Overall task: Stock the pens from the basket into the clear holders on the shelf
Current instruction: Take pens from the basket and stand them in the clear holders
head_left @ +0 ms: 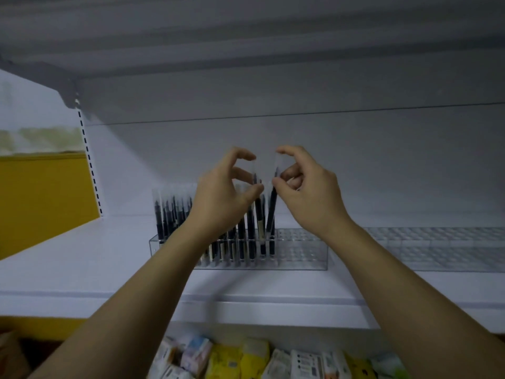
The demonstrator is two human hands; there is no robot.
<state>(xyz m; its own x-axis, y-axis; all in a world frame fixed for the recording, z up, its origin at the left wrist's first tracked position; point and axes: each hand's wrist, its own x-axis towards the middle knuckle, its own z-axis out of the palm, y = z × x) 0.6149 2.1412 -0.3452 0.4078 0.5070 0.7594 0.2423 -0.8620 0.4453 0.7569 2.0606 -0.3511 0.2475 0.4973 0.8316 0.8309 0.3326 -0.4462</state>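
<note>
Above left fingers (243,154) and right fingers (289,150): open air up to upper shelf underside (246,77). Between them: narrow gap, flanked by left pen (255,170), right pen (273,206). Below-left: packed upright pens (169,214) block. Below-right: clear holder (303,250) holes vacant. Behind: back wall (382,165). Farther right: second holder (437,247), low, room over it.

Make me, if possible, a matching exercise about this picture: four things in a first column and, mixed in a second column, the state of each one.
Column one:
1. left hand
2. right hand
3. middle holder
4. right-side holder

Column two:
A. no pens seen in it
B. pinches the leaning pen
C. dark pens in its left part only
D. pinches the nearly upright pen

Pairs: 1-D, 2-B, 3-C, 4-A.
</note>
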